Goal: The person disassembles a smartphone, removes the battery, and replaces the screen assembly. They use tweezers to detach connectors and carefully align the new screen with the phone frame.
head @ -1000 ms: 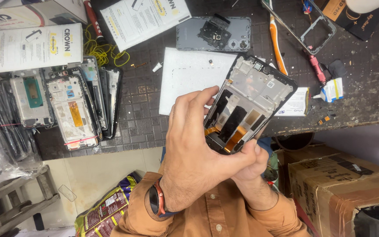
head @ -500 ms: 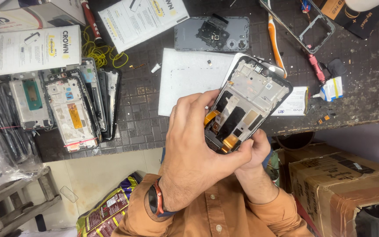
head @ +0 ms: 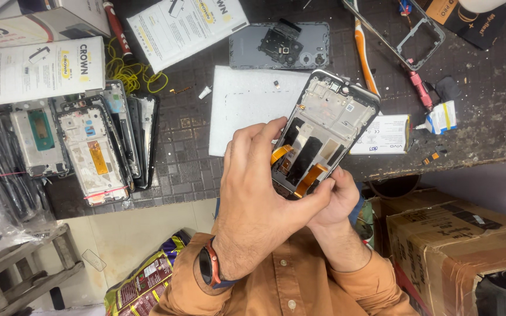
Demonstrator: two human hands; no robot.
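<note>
From the head view, I hold an opened phone frame (head: 323, 131) up over the near edge of the tabletop (head: 194, 169), its bare inside facing me, tilted with the top end pointing away to the right. My left hand (head: 265, 199) wraps over its lower end from the left, fingers curled closed around the frame and the thumb reaching across the bottom, next to the orange flex strips. My right hand (head: 338, 199) cups the same lower end from beneath, closed on the frame as well, mostly hidden behind it.

On the tabletop just behind the frame lies a white sheet (head: 247, 105), and beyond it, toward the far edge, a dark back cover (head: 279, 47) with its camera part showing. A small white card (head: 385, 134) sits just right of the frame, near a little glue bottle (head: 440, 117). Along the left side stands a row of other phone frames (head: 95, 146), with white boxes (head: 42, 70) behind them. A cardboard box (head: 458, 251) sits below the tabletop at my right.
</note>
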